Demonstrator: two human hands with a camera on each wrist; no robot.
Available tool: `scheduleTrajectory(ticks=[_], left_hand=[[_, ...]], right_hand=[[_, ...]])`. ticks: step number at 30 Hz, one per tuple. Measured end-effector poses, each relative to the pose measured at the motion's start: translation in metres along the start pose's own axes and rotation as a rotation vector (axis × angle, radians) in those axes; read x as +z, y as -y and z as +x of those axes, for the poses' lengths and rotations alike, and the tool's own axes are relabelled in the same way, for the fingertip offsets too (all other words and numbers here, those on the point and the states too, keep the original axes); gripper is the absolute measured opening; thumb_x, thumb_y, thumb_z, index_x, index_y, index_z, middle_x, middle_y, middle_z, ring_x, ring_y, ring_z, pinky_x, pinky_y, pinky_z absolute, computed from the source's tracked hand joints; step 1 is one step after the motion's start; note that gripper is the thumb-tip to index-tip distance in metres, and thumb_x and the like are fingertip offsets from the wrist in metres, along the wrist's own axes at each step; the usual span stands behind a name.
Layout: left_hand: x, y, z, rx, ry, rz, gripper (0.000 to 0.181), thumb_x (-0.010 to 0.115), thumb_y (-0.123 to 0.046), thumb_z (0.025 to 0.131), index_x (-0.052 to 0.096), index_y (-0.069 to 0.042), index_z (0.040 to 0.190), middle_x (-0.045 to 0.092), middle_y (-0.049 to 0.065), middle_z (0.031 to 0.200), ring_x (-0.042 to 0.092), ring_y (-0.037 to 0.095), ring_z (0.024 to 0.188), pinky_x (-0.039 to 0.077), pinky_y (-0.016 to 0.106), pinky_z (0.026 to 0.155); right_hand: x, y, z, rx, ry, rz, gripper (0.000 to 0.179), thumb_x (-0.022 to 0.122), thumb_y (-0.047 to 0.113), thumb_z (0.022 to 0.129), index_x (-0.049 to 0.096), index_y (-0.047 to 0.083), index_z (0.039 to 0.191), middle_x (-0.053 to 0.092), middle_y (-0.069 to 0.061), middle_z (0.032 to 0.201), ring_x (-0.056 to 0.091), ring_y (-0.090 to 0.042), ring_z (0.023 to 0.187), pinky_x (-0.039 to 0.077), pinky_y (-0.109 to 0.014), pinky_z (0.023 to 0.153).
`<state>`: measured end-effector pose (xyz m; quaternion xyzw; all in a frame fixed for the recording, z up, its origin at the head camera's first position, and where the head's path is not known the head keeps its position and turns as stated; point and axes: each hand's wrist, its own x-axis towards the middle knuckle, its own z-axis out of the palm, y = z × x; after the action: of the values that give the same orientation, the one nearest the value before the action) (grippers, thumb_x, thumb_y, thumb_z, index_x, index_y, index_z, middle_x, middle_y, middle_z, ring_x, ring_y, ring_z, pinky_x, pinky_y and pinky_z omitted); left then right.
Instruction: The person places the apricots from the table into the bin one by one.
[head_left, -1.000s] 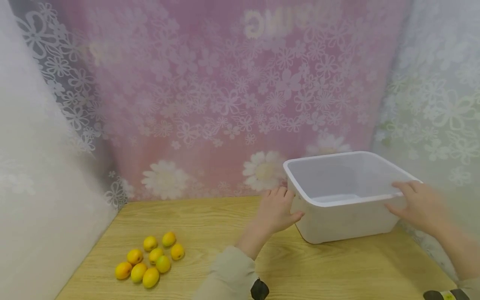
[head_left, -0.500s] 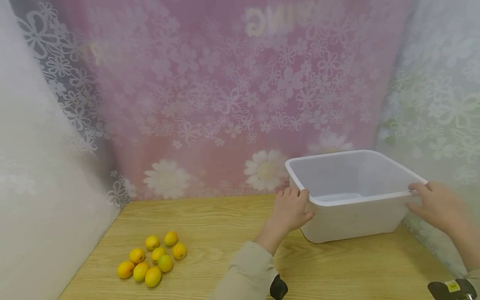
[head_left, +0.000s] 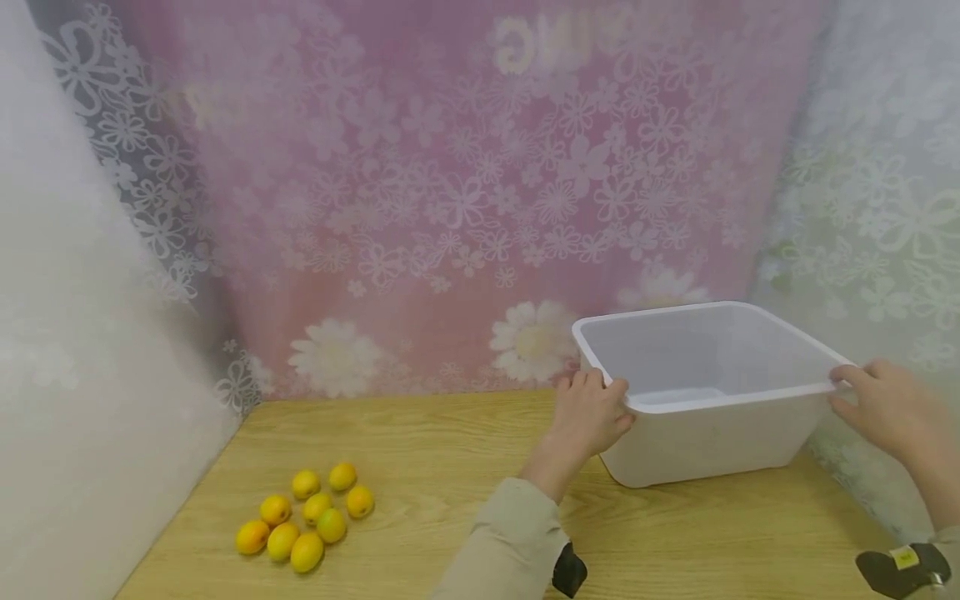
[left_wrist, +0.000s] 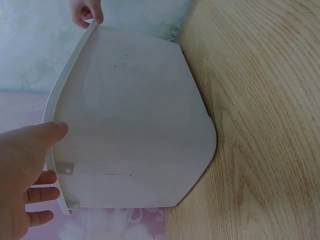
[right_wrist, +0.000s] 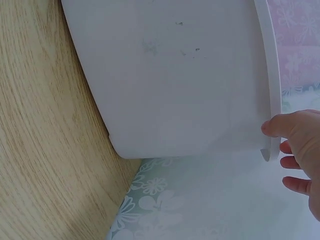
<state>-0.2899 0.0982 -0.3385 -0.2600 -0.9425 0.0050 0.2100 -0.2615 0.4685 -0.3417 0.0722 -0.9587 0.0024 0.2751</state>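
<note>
A deep white plastic tub [head_left: 708,442] stands at the right of the wooden table. My left hand [head_left: 588,410] grips its near left corner, fingers over the rim and thumb on the outer wall. At the opposite corner on the right, my right hand [head_left: 888,408] holds the rim between thumb and fingers. In the left wrist view, the left thumb [left_wrist: 60,131] presses just under the lip of the tub. The right wrist view has the right thumb [right_wrist: 274,125] on the outside of the rim, other fingers curled behind. Nothing shows inside the tub.
Several small yellow-orange fruits [head_left: 306,517] lie in a loose cluster on the left of the wooden table [head_left: 450,483]. A pink floral curtain [head_left: 420,208] hangs behind, with pale sheets on both sides. The tub stands near the table's right edge.
Both hands have moved right and taken hold of the tub's rim at its near corners. The tub stays about where it was, and the fruits have not moved.
</note>
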Motion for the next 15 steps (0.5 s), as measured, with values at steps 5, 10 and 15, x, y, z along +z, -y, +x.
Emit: scheduleTrajectory(ticks=[5, 10, 15], left_hand=[[-0.003, -0.003, 0.002, -0.037, 0.007, 0.011, 0.044, 0.055, -0.066, 0.081, 0.056, -0.037, 0.114, 0.054, -0.006, 0.1, 0.05, 0.01, 0.092, 0.036, 0.027, 0.071], [-0.004, -0.004, 0.002, -0.048, 0.038, 0.037, 0.051, 0.049, -0.071, 0.08, 0.054, -0.039, 0.118, 0.055, -0.005, 0.108, 0.051, 0.012, 0.101, 0.038, 0.03, 0.078], [-0.005, -0.003, -0.001, -0.047, 0.047, 0.051, 0.05, 0.048, -0.072, 0.08, 0.053, -0.04, 0.119, 0.054, -0.005, 0.11, 0.049, 0.013, 0.105, 0.038, 0.031, 0.08]], right_hand=[[-0.002, 0.0, 0.001, 0.032, 0.042, 0.005, 0.031, 0.071, 0.006, 0.074, 0.056, -0.006, 0.097, 0.052, -0.032, 0.084, 0.053, -0.043, 0.069, 0.043, -0.054, 0.056], [-0.009, 0.004, 0.001, 0.009, 0.075, -0.005, 0.029, 0.069, 0.008, 0.076, 0.057, -0.007, 0.098, 0.054, -0.029, 0.082, 0.054, -0.041, 0.068, 0.043, -0.053, 0.056], [-0.012, 0.006, -0.001, -0.018, 0.054, 0.0, 0.027, 0.071, 0.007, 0.073, 0.059, -0.006, 0.093, 0.055, -0.026, 0.077, 0.054, -0.038, 0.065, 0.044, -0.052, 0.055]])
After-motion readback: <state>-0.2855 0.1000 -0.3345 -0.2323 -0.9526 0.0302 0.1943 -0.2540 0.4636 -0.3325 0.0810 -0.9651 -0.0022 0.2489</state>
